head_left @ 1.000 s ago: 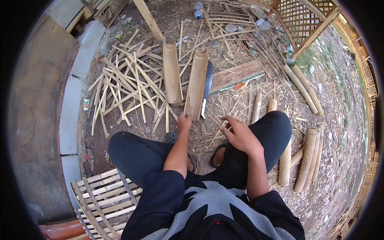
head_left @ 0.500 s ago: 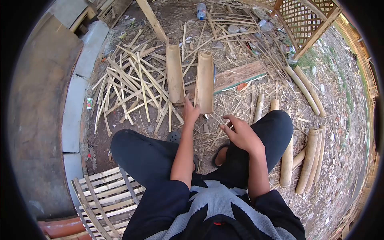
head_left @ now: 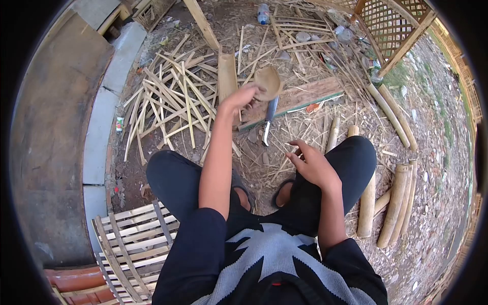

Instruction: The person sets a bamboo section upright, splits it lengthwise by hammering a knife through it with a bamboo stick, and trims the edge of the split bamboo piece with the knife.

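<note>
My left hand (head_left: 245, 97) reaches forward with its fingers curled at the near left edge of a split bamboo half (head_left: 268, 81). That half is tilted up, its hollow side facing me and its length foreshortened. Another split bamboo half (head_left: 226, 73) lies lengthwise just behind my left hand, partly covered by it. Below the tilted piece a knife (head_left: 269, 119) with a dark blue handle and a curved metal blade rests across the edge of a wooden board (head_left: 305, 99). Over my right knee, my right hand (head_left: 314, 165) hovers with loosely bent fingers apart, holding nothing.
Loose bamboo strips (head_left: 175, 96) are heaped at the left. Several bamboo poles (head_left: 394, 206) lie to the right of my leg. A slatted bamboo panel (head_left: 134, 244) is at lower left. A wooden post (head_left: 201, 23) and a lattice frame (head_left: 396, 30) stand ahead.
My left hand has moved forward, and the right-hand bamboo half has gone from lying lengthwise to tilted up. The knife and more of the board now show. My right hand stays nearly in place.
</note>
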The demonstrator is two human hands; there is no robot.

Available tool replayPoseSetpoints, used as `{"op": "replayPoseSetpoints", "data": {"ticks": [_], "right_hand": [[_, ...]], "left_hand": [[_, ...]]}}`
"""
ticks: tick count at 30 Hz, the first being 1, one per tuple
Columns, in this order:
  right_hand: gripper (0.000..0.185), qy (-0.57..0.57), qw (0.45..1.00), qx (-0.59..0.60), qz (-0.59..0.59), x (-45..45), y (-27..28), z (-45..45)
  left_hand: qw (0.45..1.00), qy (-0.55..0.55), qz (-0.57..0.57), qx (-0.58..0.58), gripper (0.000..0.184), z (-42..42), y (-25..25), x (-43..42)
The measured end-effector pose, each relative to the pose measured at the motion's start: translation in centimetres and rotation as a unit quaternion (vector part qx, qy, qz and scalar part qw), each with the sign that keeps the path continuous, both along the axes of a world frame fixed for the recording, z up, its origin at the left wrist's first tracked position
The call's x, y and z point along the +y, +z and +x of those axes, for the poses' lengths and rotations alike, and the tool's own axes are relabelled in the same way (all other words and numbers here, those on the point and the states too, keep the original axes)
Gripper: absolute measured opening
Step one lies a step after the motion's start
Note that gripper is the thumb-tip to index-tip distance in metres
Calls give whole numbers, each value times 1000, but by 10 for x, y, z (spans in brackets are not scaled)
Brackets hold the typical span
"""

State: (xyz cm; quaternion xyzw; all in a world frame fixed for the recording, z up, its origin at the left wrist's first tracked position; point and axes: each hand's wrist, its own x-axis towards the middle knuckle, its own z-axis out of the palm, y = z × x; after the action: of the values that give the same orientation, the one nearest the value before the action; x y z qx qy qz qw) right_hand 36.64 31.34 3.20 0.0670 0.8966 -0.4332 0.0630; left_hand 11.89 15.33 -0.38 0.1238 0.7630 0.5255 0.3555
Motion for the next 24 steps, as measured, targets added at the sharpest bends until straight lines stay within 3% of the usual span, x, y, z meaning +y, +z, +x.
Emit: {"op": "replayPoseSetpoints", "data": {"ticks": [3, 10, 16, 20, 24], "right_hand": [[38, -2, 1000, -10, 1, -2, 0, 1], [39, 5, 1000, -10, -2, -4, -3, 1], [38, 9, 1000, -13, 8, -5, -5, -1], [39, 7, 1000, -8, 11, -3, -8, -1], [39, 7, 999, -23, 31, -2, -12, -2]], "left_hand": [[999, 12, -35, -32, 39, -15, 41, -8], [997, -19, -63, 28, 35, -47, 105, -22], [997, -31, -41, 57, 32, -72, 115, -21], [995, 53, -22, 86, 30, -75, 109, -18], [991, 39, 23, 127, 27, -72, 134, -23]]}}
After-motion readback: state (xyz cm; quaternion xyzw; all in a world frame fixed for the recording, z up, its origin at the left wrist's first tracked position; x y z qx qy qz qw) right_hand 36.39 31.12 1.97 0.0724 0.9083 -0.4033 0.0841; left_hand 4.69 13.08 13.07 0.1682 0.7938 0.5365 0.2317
